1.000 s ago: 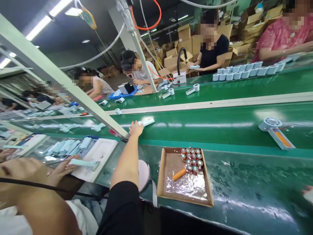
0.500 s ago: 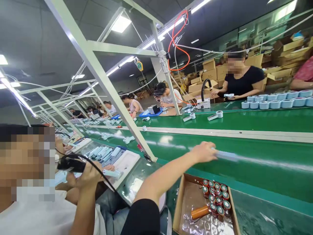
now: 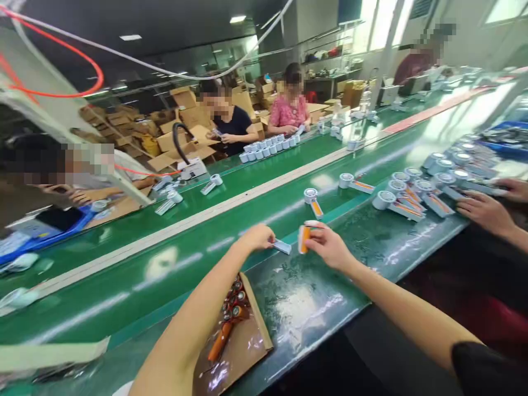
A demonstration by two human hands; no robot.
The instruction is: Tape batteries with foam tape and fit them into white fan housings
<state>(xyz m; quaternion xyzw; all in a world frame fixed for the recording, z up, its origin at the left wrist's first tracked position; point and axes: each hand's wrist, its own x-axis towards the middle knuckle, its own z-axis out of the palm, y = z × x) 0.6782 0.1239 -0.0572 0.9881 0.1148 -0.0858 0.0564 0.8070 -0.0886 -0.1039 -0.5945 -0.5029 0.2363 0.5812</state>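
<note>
My left hand (image 3: pixel 259 237) is closed on one end of a light blue, narrow plastic housing piece (image 3: pixel 282 247), above the near edge of the green belt. Close by on the right, my right hand (image 3: pixel 332 247) pinches a pale plastic housing with an orange insert (image 3: pixel 304 240), held upright. The two pieces are apart, their ends facing each other. Below my left forearm sits a cardboard box (image 3: pixel 258 313) with several small orange cylinders (image 3: pixel 221 341) that have wires. Part of this box is hidden by the arm.
Round-headed units with orange-filled handles (image 3: pixel 311 199) lie on the green belt (image 3: pixel 198 275). More units (image 3: pixel 398 201) are grouped at the right, by a co-worker's hands (image 3: pixel 487 212). Across the belt people sit working, near a row of round pale parts (image 3: pixel 270 147) and cardboard boxes.
The view has swung right. My left hand, earlier stretched over the belt with the light blue piece, is now beside my right hand, which has come into view holding the orange-filled housing.
</note>
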